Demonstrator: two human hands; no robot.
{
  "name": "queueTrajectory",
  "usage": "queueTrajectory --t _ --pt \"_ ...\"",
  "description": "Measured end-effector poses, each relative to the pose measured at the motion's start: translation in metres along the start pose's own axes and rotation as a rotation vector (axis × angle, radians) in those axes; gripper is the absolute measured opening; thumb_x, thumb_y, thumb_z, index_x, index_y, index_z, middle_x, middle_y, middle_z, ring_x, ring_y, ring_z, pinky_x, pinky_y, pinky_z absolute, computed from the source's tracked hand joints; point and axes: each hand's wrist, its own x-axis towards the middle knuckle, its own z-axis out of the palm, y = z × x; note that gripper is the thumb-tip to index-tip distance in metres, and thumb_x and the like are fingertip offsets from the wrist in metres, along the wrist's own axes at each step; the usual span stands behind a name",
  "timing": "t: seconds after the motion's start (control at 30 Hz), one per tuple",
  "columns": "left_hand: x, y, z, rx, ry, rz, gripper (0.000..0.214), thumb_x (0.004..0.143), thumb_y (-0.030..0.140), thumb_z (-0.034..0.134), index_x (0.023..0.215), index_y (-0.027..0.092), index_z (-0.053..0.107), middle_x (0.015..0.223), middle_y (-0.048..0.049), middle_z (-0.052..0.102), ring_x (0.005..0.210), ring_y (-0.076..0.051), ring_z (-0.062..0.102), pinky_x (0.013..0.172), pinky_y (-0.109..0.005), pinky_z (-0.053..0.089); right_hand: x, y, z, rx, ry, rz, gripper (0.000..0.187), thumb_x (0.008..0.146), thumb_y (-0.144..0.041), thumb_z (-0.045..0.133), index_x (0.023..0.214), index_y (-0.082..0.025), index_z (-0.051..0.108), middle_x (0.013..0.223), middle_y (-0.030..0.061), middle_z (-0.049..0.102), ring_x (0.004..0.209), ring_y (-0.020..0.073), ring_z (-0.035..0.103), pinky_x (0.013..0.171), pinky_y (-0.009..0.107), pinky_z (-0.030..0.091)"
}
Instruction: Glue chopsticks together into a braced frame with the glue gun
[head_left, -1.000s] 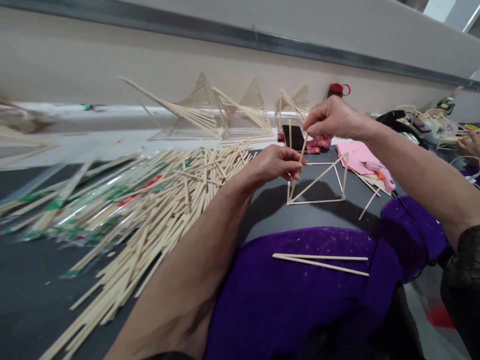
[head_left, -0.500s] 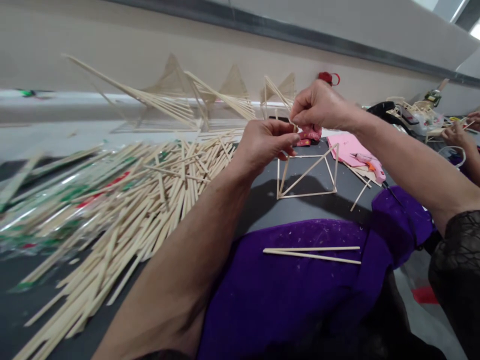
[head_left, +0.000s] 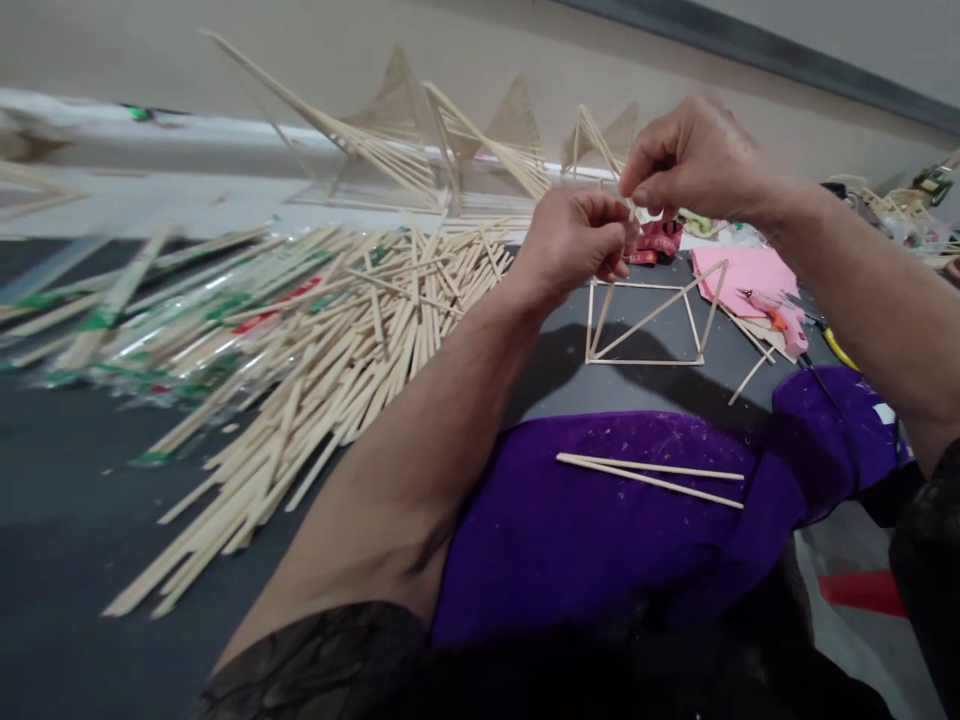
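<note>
Over the grey table [head_left: 67, 520], one stick [head_left: 601, 322] slants steeply up-right, pinched in my left hand [head_left: 574, 240] and right hand [head_left: 697, 160].

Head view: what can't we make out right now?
All in the head view:
- Upper end of the leaning stick: hidden behind the left hand.
- What, if anything, the right hand pinches: too small and blurred, fingers in the way.
- Full lettering on the red lanyard: too small and blurred.
- Rest of the right sleeve: cut off by the right edge.
</note>
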Motion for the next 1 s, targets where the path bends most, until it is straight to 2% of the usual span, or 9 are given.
queueTrajectory --t 0.1,0.23,0.33,0.43,0.5,0.67,0.73,0.87,1.0 --pt "0.000 0.002 0.002 -0.007 0.001 0.015 0.015 0.081 0.004 0.064 0.076 0.017 0.065 0.058 0.0017 0.061 0.058 -0.012 0.066 0.061 -0.022 0.054 -0.005 -0.003 -0.002 0.018 0.026 0.009 0.024 0.087 -0.004 0.062 0.102 0.002 0.080 0.061 -0.0077 0.064 0.062 0.0007 0.056 0.063 0.017 0.038" --pt "-0.001 0.004 0.003 -0.025 0.001 0.019 0.018 0.083 0.001 0.061 0.074 0.016 0.065 0.057 0.0026 0.061 0.050 -0.009 0.061 0.055 -0.020 0.051 -0.007 -0.001 -0.002 -0.018 0.079 -0.055 0.029 0.077 0.001 0.069 0.095 -0.014 0.086 0.069 0.0006 0.074 0.065 0.0124 0.064 0.060 0.023 0.047" --pt "0.000 0.003 0.003 -0.018 0.003 0.039 0.014 0.080 0.003 0.065 0.076 0.016 0.067 0.058 0.0024 0.062 0.051 -0.011 0.062 0.056 -0.021 0.053 -0.005 -0.003 -0.001 -0.100 0.086 -0.070 0.028 0.077 -0.003 0.069 0.091 -0.021 0.086 0.078 0.0022 0.079 0.078 0.0203 0.071 0.070 0.030 0.056" --pt "0.004 0.001 0.004 -0.024 0.026 0.070 0.013 0.079 0.004 0.067 0.077 0.017 0.067 0.057 0.0032 0.061 0.049 -0.011 0.061 0.053 -0.021 0.052 -0.001 -0.004 0.000 -0.133 0.094 -0.055 0.027 0.076 -0.001 0.068 0.087 -0.020 0.085 0.075 0.0007 0.077 0.083 0.0187 0.072 0.075 0.028 0.054" --pt "0.006 0.000 0.004 -0.033 0.046 0.076 0.016 0.078 0.002 0.065 0.074 0.017 0.064 0.056 0.0035 0.061 0.045 -0.010 0.059 0.049 -0.020 0.049 0.003 0.000 0.002 -0.055 0.094 -0.052 0.025 0.075 0.000 0.071 0.085 -0.019 0.084 0.072 -0.0003 0.076 0.083 0.0172 0.072 0.074 0.026 0.053" --pt "0.003 0.001 0.003 -0.066 0.023 0.080 0.016 0.082 0.004 0.065 0.073 0.017 0.063 0.056 0.0033 0.062 0.042 -0.010 0.058 0.043 -0.019 0.045 0.009 0.022 0.008 0.418 -0.008 0.016 0.016 0.077 -0.004 0.081 0.086 -0.017 0.080 0.068 -0.0005 0.071 0.071 0.0144 0.069 0.065 0.025 0.056" --pt "0.002 0.001 0.001 -0.066 0.008 0.084 0.015 0.083 0.006 0.066 0.074 0.017 0.063 0.055 0.0037 0.062 0.042 -0.009 0.058 0.043 -0.018 0.045 0.011 0.033 0.011 0.560 -0.012 0.060 0.015 0.077 -0.006 0.083 0.086 -0.017 0.079 0.066 -0.0012 0.070 0.065 0.0125 0.066 0.060 0.024 0.057" --pt "0.002 -0.001 -0.002 -0.087 0.021 0.065 0.013 0.082 0.005 0.067 0.076 0.017 0.064 0.058 0.0034 0.065 0.042 -0.009 0.059 0.042 -0.017 0.046 0.012 0.054 0.012 0.661 0.079 0.111 0.014 0.076 -0.007 0.083 0.083 -0.018 0.078 0.061 -0.0029 0.066 0.057 0.0099 0.059 0.052 0.023 0.054" --pt "0.003 -0.001 -0.004 -0.122 0.048 0.026 0.013 0.082 0.003 0.065 0.079 0.016 0.066 0.061 0.0027 0.067 0.042 -0.008 0.060 0.041 -0.017 0.045 0.007 0.073 0.006 0.617 0.246 0.211 0.014 0.076 -0.005 0.082 0.075 -0.017 0.074 0.059 -0.0017 0.061 0.054 0.0090 0.055 0.050 0.022 0.051"
